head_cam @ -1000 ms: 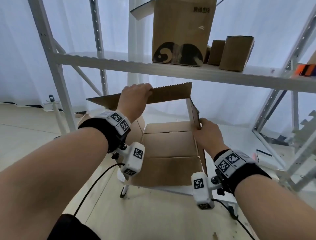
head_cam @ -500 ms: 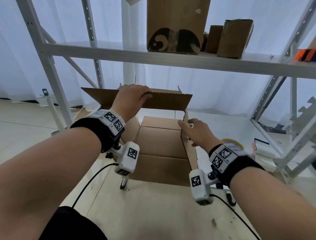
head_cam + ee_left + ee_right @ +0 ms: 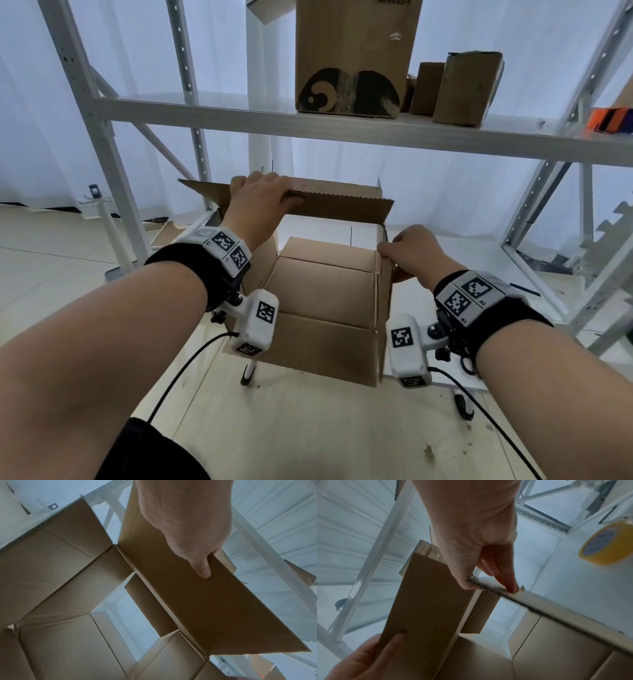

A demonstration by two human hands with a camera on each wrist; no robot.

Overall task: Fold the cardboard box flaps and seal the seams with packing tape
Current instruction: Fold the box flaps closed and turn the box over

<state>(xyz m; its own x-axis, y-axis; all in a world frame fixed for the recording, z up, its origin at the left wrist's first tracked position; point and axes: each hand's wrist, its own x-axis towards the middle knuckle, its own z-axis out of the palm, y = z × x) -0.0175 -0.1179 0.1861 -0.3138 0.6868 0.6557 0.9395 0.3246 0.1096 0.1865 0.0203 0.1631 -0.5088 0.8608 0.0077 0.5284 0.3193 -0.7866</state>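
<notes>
Head view: a white metal shelving rack [image 3: 342,128] fills the background, and just below its shelf beam an open brown cardboard box [image 3: 322,301] rests on the white tabletop [image 3: 479,260], both ends still unsealed. On the far side of the box, the long far flap [image 3: 342,202] runs left to right, and the left hand [image 3: 263,195] grips its free edge, fingers curled over the top, thumb pressed underneath. At the box's right side, the right hand [image 3: 411,253] pinches the corrugated edge of the upright right flap [image 3: 385,291], which runs front to back. A yellow roll of packing tape [image 3: 607,543] lies right of the box, nearer the right hand.
</notes>
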